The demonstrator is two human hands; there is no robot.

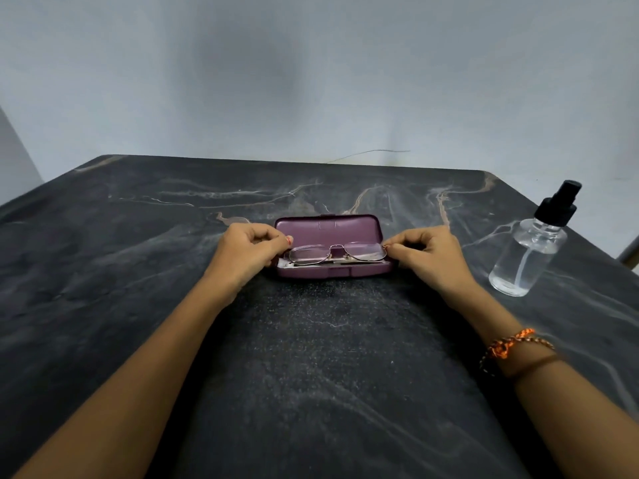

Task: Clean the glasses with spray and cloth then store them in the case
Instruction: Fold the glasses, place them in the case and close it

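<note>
Head view of a dark, veined stone-look tabletop [138, 271] against a pale wall. At the centre of the frame lies an open purple glasses case [333, 248], its lid [328, 228] tilted back toward the wall and its tray toward the viewer. A pair of thin metal-rimmed glasses [337, 254] sits folded in or just above the tray, lenses facing the viewer; whether the frame rests on the lining cannot be told. The left hand [247, 252], left of centre, has its fingers curled and pinches the left end of the glasses. The right hand [427, 254], right of centre, pinches the right end in the same manner; a braided orange bracelet [511, 347] circles that wrist at the lower right. A clear spray bottle [530, 252] with a black pump top stands upright at the right edge of the frame, well apart from the case and untouched. A pale strip beneath the glasses may be the cloth, but this is uncertain. Judged from this arrangement, the step in hand is either lifting the glasses out for cleaning or setting them in for storage; the frame does not settle which. If the former, the next move calls for an even lift by both ends, clear of the tray walls, then a reach to the bottle.
</note>
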